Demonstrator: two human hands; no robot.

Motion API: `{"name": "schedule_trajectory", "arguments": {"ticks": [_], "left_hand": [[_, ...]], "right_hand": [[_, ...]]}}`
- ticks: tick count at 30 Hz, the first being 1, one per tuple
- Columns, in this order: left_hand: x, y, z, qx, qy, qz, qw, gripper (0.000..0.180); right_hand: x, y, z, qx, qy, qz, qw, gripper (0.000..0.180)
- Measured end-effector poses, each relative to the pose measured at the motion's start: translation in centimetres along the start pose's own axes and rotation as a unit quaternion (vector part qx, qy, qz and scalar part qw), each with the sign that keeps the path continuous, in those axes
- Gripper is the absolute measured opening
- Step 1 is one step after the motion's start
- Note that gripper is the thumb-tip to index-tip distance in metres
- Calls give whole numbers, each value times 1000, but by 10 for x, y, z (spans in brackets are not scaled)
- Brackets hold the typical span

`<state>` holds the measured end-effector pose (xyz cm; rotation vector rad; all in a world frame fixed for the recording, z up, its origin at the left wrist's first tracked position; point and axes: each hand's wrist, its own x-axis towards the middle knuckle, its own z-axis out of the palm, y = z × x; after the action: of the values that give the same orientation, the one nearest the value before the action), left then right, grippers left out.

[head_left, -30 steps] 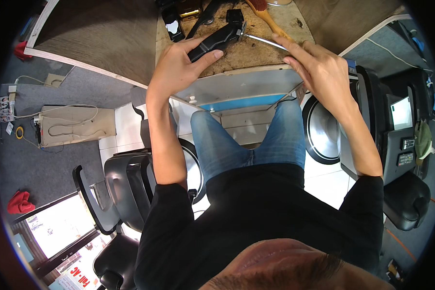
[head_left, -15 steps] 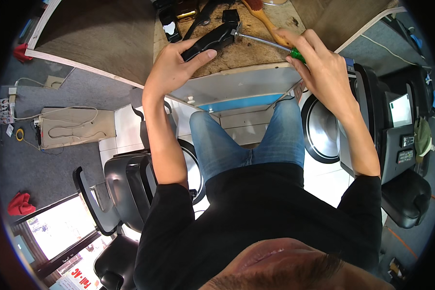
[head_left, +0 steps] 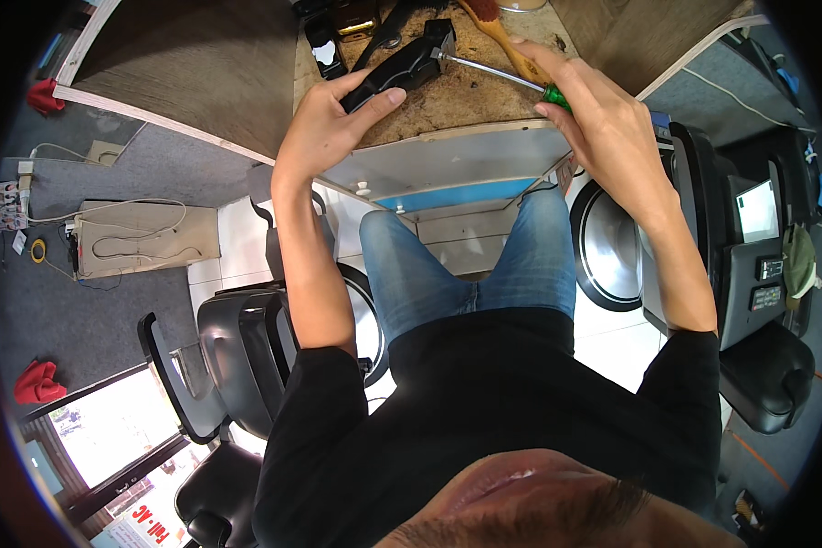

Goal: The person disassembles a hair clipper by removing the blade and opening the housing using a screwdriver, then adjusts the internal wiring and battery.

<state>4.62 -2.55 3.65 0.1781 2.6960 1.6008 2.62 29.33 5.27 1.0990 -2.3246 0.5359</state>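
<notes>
Hair clipper (head_left: 400,74) is gripped between thumb and fingers of the left hand (head_left: 327,132); the right hand (head_left: 607,119) pinches a green-handled screwdriver (head_left: 498,73). Clipper is black, slanting far right.

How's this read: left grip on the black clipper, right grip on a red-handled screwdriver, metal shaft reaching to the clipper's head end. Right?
One thing's off: the screwdriver has a green handle, not red, as the head view shows. The rest stands: left grip on the black clipper, right grip on the screwdriver, metal shaft reaching to the clipper's head end.
</notes>
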Motion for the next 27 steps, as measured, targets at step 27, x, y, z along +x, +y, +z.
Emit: {"name": "schedule_trajectory", "arguments": {"ticks": [27], "left_hand": [[0,-1,1,8,14,1,1000,42]], "right_hand": [[-3,4,7,-49,25,38,998,57]]}}
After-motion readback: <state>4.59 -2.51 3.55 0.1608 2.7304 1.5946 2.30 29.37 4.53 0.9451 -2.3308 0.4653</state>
